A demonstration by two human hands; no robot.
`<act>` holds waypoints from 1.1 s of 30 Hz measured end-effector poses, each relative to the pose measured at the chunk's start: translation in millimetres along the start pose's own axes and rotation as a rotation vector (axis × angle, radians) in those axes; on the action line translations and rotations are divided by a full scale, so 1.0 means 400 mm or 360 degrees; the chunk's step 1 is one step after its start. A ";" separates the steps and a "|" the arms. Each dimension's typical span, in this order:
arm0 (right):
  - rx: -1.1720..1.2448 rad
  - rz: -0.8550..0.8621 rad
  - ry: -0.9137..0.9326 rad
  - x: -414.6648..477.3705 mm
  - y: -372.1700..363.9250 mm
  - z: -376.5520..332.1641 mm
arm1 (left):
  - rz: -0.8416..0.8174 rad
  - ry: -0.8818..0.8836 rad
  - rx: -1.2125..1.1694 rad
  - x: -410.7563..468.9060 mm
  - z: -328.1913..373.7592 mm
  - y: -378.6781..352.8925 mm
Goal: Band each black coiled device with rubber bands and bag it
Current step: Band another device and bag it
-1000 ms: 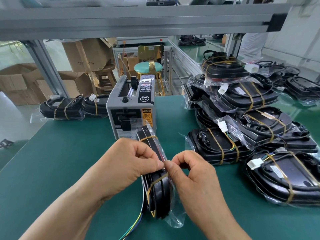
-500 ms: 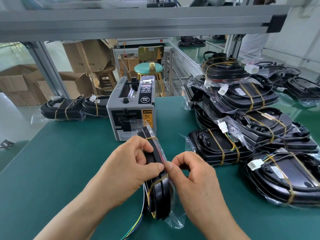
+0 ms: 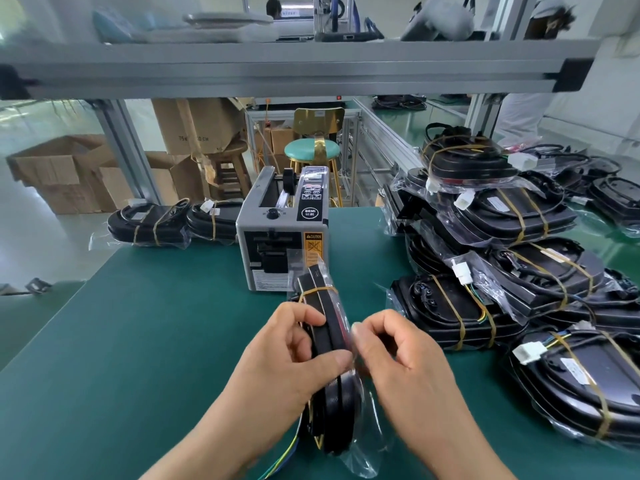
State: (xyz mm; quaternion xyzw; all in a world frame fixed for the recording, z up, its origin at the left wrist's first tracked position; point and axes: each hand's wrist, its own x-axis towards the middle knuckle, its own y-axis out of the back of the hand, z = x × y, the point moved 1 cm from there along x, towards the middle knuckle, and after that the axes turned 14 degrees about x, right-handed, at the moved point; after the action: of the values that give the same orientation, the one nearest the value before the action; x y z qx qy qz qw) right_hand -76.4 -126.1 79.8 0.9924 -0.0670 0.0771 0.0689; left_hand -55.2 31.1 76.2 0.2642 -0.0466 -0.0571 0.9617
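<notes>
1. The black coiled device (image 3: 334, 410) is standing on edge at the near middle of the desk (image 3: 138, 341), held up between both hands and already sitting inside a clear plastic bag (image 3: 360, 455).
2. A tan rubber band (image 3: 318, 290) is crossing its upper end; a second band seems to be showing low on the rim, though partly hidden.
3. The left hand (image 3: 294, 362) is gripping the device from nine o'clock, fingers curled over the top edge and thumb pressing the near face.
4. The right hand (image 3: 405, 368) is pinching the bag film at three o'clock, thumb and forefinger together, the other fingers curled.
5. Judging by this, the bagging step is under way: the next move is calling for folding the loose film flat and taping it shut without snagging the coloured wires (image 3: 284, 455) trailing out at seven o'clock.
6. The device is looking hard, smooth and rounded; the film is thin, glossy and crinkled, so it may be slipping easily.
7. A grey boxy tape dispenser (image 3: 280, 244) is sitting at twelve o'clock.
8. A heap of banded, bagged devices (image 3: 519, 216) is lying at two o'clock, and two more (image 3: 152, 223) at ten o'clock.
</notes>
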 end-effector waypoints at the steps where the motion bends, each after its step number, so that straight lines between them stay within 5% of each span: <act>1: -0.0006 -0.0007 0.0010 0.018 -0.001 -0.010 | 0.0000 0.0016 -0.0056 0.001 0.001 -0.001; 10: -0.0409 -0.0044 -0.0104 0.243 -0.098 -0.036 | 0.0084 0.0112 -0.0030 0.003 -0.005 -0.005; 23: -0.0660 0.0104 -0.0024 0.274 -0.110 -0.003 | -0.0375 0.0022 -0.0054 0.050 -0.004 0.050; 28: -0.0855 0.0044 -0.0077 0.302 -0.109 -0.017 | 0.0462 0.0562 -0.0587 0.227 -0.066 0.093; 33: -0.0696 0.0144 0.0002 0.278 -0.130 0.001 | 0.0441 0.0912 -0.0992 0.324 -0.084 0.076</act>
State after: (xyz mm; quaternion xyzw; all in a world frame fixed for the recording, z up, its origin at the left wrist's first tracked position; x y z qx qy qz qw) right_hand 39.9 -88.7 91.0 0.9497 -0.1267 0.0645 0.2789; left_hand 79.7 56.6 70.9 -0.0419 0.2063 0.1366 0.9680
